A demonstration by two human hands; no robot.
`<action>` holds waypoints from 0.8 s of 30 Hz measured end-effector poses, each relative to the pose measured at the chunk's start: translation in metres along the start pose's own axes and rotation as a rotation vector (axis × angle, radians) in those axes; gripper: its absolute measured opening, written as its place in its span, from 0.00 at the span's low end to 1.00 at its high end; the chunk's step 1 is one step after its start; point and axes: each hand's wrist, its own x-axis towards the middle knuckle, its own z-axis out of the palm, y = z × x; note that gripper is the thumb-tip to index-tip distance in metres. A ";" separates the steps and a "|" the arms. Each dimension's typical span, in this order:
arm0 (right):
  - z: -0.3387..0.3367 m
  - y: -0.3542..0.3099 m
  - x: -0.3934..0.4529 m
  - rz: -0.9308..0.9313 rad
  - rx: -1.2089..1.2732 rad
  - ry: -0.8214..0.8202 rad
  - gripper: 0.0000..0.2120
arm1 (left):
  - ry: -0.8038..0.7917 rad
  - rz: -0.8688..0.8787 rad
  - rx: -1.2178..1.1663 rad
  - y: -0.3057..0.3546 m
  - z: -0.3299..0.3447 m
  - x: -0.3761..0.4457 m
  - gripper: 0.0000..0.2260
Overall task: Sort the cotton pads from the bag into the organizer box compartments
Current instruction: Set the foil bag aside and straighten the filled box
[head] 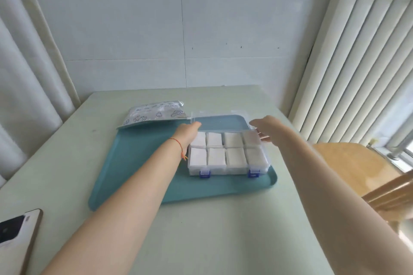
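Both hands, left (pixel 188 131) and right (pixel 260 128), grasping lid (pixel 223 121) edges, likely to close box (pixel 228 156) on tray (pixel 134 163). Pads (pixel 216 156) filling all compartments; bag (pixel 154 113) behind.

Tray (pixel 138 163) bare left of organizer box (pixel 228 158); raised clear lid (pixel 223 121) blocks behind, bag (pixel 154 113) far-left, phone (pixel 17 236) near-left edge.

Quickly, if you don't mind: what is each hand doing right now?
Left hand: on the clear lid of the organizer box; grip hidden, cannot tell.
Right hand: fingers curled round the lid's right edge.
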 end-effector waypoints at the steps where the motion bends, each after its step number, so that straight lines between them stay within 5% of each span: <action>1: -0.001 0.004 0.001 0.011 0.063 -0.006 0.08 | -0.004 -0.024 -0.031 0.002 0.004 -0.002 0.19; 6: 0.008 0.009 -0.002 0.032 0.088 0.006 0.09 | -0.012 -0.136 -0.166 0.003 0.011 0.001 0.30; 10: 0.012 0.012 -0.005 -0.026 0.276 0.053 0.18 | 0.074 -0.012 -0.169 0.002 0.015 -0.006 0.21; 13: 0.009 0.013 -0.013 -0.094 0.471 0.104 0.23 | 0.071 0.035 -0.316 -0.010 0.012 0.007 0.28; 17: -0.001 0.022 -0.025 -0.107 0.724 0.174 0.26 | 0.173 0.175 -0.451 -0.007 0.003 -0.011 0.21; 20: -0.009 0.026 -0.037 -0.088 0.719 0.166 0.24 | 0.191 0.205 -0.442 -0.011 -0.009 -0.022 0.26; 24: -0.010 0.028 -0.054 -0.060 0.375 0.114 0.14 | 0.152 0.302 -0.075 -0.018 -0.017 -0.038 0.13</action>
